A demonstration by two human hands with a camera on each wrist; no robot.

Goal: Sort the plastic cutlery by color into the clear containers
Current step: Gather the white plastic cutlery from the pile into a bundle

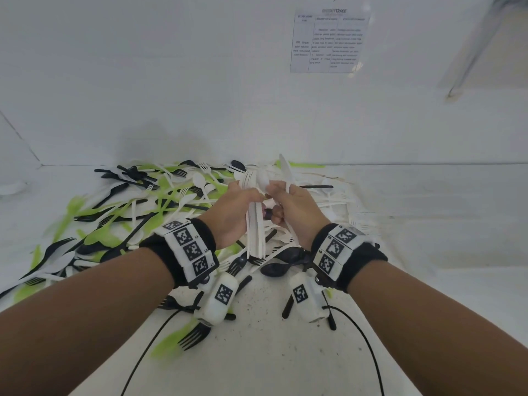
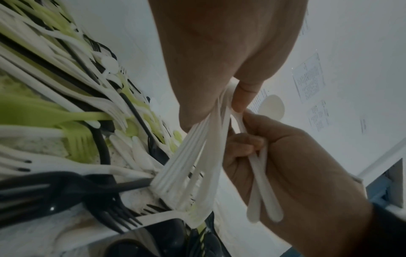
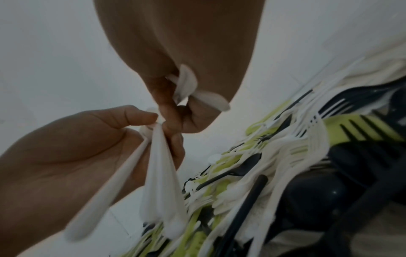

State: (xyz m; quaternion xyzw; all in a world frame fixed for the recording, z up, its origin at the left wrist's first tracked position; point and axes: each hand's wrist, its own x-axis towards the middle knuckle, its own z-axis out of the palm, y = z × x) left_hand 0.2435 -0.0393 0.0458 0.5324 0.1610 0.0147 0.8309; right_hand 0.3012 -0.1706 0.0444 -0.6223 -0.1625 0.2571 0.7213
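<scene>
My left hand (image 1: 243, 204) grips an upright bundle of white cutlery (image 1: 255, 232) above the pile, fork heads up. In the left wrist view the left hand (image 2: 219, 60) pinches the bundle of white cutlery (image 2: 186, 156) between thumb and fingers. My right hand (image 1: 288, 207) is right beside it, fingertips touching the bundle's top, and holds a few white pieces (image 1: 285, 168), one a knife sticking up. The right wrist view shows the right hand (image 3: 186, 52) curled round the few white pieces (image 3: 189, 85). No clear container is in view.
A mixed pile of white, green and black cutlery (image 1: 148, 201) covers the white table (image 1: 428, 224) from the left to the middle. Black spoons (image 1: 277, 268) lie under my wrists. Black cables (image 1: 368, 352) run off the wrist cameras. A paper sheet (image 1: 330, 42) hangs on the back wall.
</scene>
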